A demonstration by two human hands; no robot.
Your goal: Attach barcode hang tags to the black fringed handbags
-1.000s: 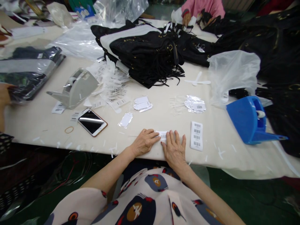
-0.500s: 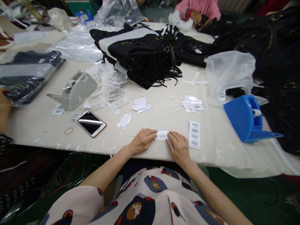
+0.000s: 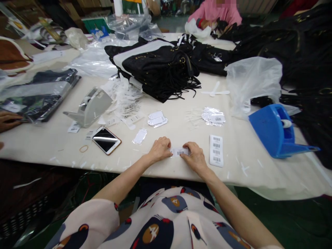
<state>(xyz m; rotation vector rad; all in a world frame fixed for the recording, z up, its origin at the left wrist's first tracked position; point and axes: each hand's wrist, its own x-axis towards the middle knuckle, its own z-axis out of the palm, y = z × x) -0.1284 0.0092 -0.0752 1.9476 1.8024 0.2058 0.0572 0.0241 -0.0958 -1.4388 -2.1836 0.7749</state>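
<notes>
A white hang tag [image 3: 178,152] with a barcode sticker lies between my hands near the table's front edge. My left hand [image 3: 160,149] pinches its left end, fingers curled. At its other end, my right hand [image 3: 194,155] grips with thumb and fingers. Just right of that hand lies a strip of barcode stickers [image 3: 216,150]. Beyond it is a pile of tags [image 3: 213,116] with pale strings spread to its left. Left of my hands are a single blank tag [image 3: 140,136] and a small stack of blank tags [image 3: 157,118].
A blue tape dispenser [image 3: 269,131] stands at right, a grey one [image 3: 93,107] at left beside a phone [image 3: 107,139]. Black fringed garments [image 3: 160,65] and plastic bags [image 3: 254,79] lie farther back. Another person's hand [image 3: 9,121] touches a bagged garment [image 3: 41,91]; someone in pink [image 3: 215,15] sits opposite.
My fingers have curled more, and the tag's ends are now pinched rather than pressed flat. The view has shifted slightly. At left, the other person's hand has moved along the bagged garment.
</notes>
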